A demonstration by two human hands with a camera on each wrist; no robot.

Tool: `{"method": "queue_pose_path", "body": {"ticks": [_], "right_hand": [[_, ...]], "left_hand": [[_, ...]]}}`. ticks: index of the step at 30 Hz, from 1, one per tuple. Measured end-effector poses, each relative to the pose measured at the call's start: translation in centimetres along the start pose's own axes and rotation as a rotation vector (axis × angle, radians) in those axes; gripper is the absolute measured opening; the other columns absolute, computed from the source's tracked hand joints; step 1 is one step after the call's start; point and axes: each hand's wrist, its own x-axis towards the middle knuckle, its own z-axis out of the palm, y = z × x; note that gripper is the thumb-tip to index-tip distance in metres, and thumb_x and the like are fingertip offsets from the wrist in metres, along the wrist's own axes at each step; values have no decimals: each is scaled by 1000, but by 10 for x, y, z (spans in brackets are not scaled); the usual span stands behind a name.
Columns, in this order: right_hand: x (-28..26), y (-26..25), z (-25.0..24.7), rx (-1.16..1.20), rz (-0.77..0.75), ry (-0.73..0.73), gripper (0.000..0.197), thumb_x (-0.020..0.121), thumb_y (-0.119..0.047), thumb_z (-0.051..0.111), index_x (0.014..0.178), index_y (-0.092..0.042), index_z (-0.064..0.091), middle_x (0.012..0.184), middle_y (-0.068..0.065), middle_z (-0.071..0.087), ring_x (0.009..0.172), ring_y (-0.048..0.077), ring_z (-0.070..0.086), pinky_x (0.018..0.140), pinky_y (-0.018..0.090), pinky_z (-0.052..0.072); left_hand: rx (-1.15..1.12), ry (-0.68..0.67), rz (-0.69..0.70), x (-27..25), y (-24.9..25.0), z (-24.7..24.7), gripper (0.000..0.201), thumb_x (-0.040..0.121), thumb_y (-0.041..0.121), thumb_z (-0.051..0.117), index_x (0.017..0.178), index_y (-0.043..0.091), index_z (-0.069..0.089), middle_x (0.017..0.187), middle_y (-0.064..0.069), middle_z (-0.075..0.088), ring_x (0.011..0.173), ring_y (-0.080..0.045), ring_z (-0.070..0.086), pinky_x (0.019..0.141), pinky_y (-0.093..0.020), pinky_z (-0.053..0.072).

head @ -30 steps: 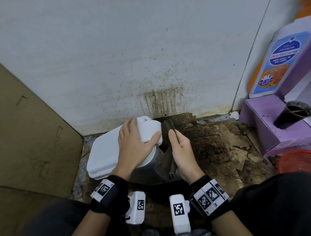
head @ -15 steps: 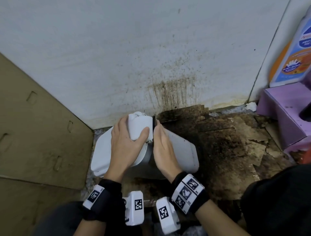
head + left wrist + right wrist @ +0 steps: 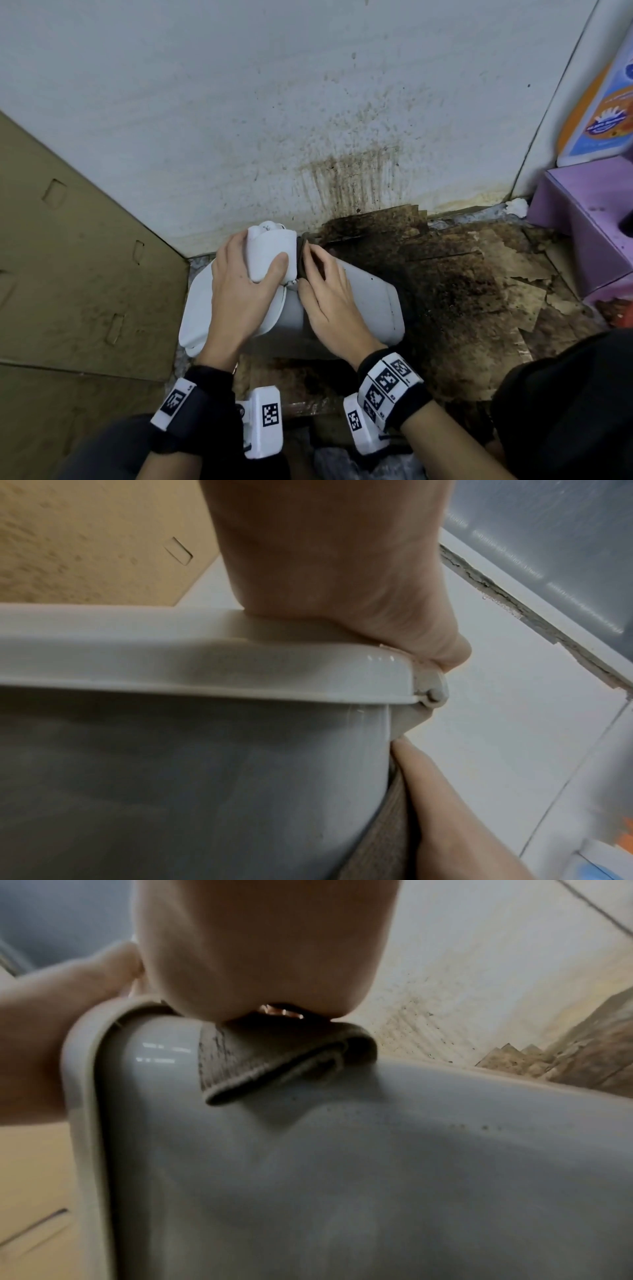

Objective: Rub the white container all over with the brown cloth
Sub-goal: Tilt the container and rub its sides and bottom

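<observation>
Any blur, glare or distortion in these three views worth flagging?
Head view: sharp, evenly lit, wide-angle bending at the edges. Left wrist: soft focus, small glare spots on the white container lid. Right wrist: right hand blurred up close, glare streaks beside the brown cloth.

- A white wall behind, streaked with brown stains.
- Brown cardboard leaning at left.
- Dirty, torn cardboard underfoot.
- A purple box at right.
</observation>
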Motion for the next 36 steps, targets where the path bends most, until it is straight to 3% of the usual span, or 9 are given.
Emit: {"method": "queue_pose_path", "body": {"ticks": [3,7,11,14,17,23,27,32,36], "right_hand": [[0,6,5,-92,-32,44,57,110,-33,25,164,-17,16,167,-6,16,152,4,16,125,31,19],[1,13,17,0,14,78,57,109,-32,20,164,-20,10,172,-9,7,156,0,2,128,32,9],[-2,34,18,39,219,118,57,110,-38,16,164,-25,7,172,-12,2,155,-5,-5,129,32,2],[-3,56,10,57,420,96,54,112,-35,17,163,-26,2,172,-8,-3,155,-1,-6,129,33,-2],[0,59,7,107,487,99,54,112,-33,18,163,-24,2,172,-7,-5,155,2,-7,128,31,-4],[14,17,14,135,365,54,56,110,-35,13,163,-24,-2,170,-10,-12,151,-1,-19,127,30,-8],[17,1,20,40,152,93,60,107,-40,11,163,-18,12,171,-3,6,157,7,-5,129,32,0],[9,18,17,87,113,125,54,110,-33,21,164,-23,18,171,-12,13,155,-4,2,127,25,6],[5,57,13,88,120,64,52,112,-30,23,164,-24,18,170,-14,12,155,-4,4,127,22,5]], "left_hand": [[3,4,6,0,0,1,92,78,75,46,154,25,39,153,6,41,141,-13,34,116,-36,31],[10,0,2,0,0,2,92,77,75,46,155,26,38,154,7,40,141,-12,33,112,-32,29],[0,4,-1,2,-2,2,90,78,75,47,154,27,38,153,8,41,141,-11,33,111,-31,28],[-14,9,-8,3,-4,2,89,78,74,47,154,27,40,153,8,42,141,-11,34,111,-32,29],[5,7,0,3,-4,3,90,78,75,46,154,26,39,153,6,42,141,-14,34,114,-36,31],[30,7,7,3,-2,4,93,78,75,44,155,23,39,155,3,41,143,-18,34,116,-36,30],[35,7,17,5,-3,5,93,78,75,44,154,21,40,155,1,42,143,-19,34,115,-34,29],[4,10,14,4,-5,3,90,80,73,45,154,22,40,154,3,42,143,-16,34,117,-35,29],[-27,-2,-22,8,-9,-6,90,79,74,46,154,24,40,153,5,42,142,-12,33,120,-40,31]]}}
